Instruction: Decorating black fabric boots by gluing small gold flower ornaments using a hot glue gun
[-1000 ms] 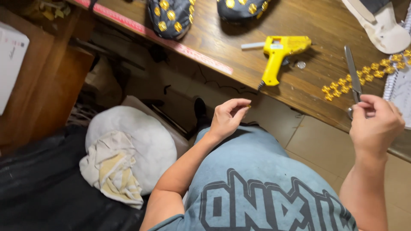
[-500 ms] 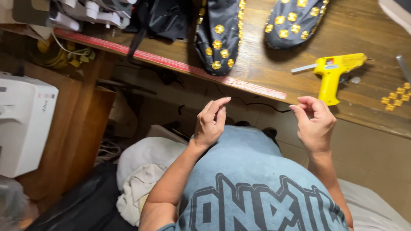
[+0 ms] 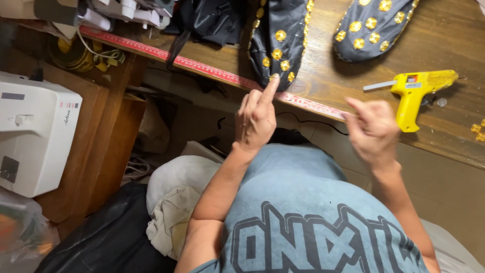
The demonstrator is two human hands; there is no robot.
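A person's left hand (image 3: 256, 119), at the centre of the frame, is raised with one finger pointing up and the others curled in, holding nothing that can be seen. The fingertip reaches the red measuring tape (image 3: 212, 70) that runs along the front edge of the wooden surface (image 3: 328, 71), just below a dark fabric piece (image 3: 278, 40) studded with gold discs. The right hand (image 3: 374, 129), right of centre and slightly blurred, is loosely curled with its fingertips drawn together; whether it pinches anything cannot be told. Just above and to the right of it, a yellow glue gun (image 3: 417, 91) lies on the surface, nozzle pointing left. A second dark piece with gold discs (image 3: 376, 28) lies at the upper right. In the foreground is the person's grey printed shirt (image 3: 308, 222). A white sewing machine (image 3: 33, 134) stands at the left of the frame, and a pale bundle of cloth (image 3: 174, 202) sits at lower centre-left.
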